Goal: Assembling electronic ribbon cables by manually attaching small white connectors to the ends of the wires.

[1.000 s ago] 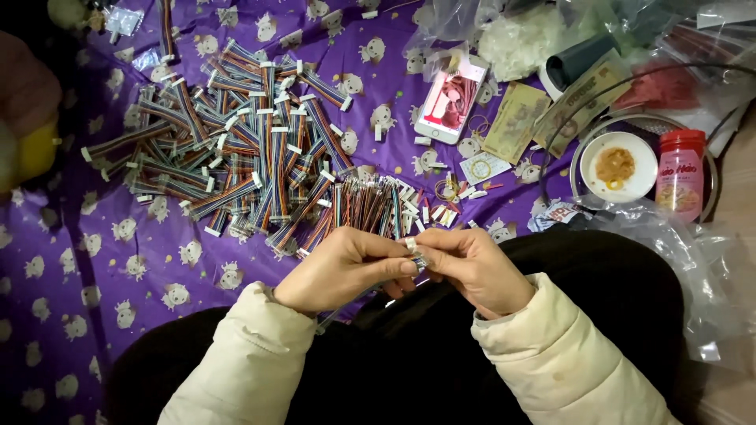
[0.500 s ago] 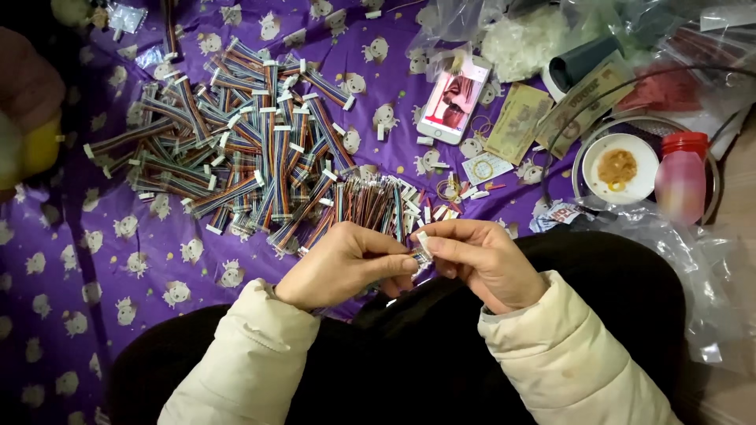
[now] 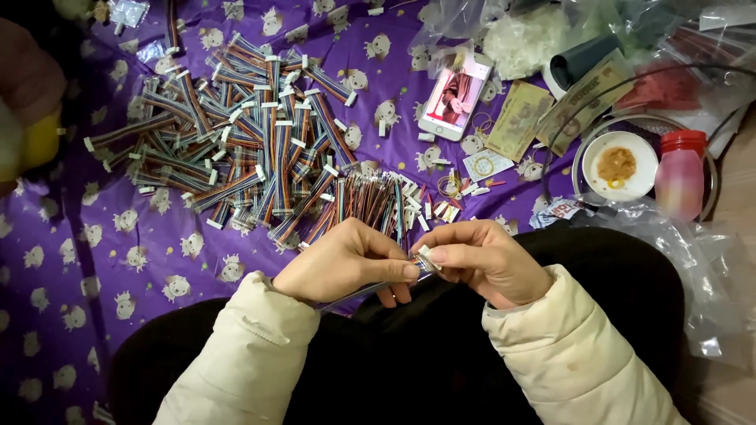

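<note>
Hands meet over the lap, pinching one ribbon cable.

Left hand grips the multicoloured ribbon cable between closed fingers; right hand pinches its white connector. Beyond them, a cable pile covers the purple cloth.

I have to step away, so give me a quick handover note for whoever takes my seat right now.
Left hand: pinches a ribbon cable over the lap.
Right hand: holds the white connector at the cable's end.
Done, by the look of it: a pile of cables with connectors on the purple cloth.
Left: a bundle of loose cables by the hands, spare connectors beside it.
</note>
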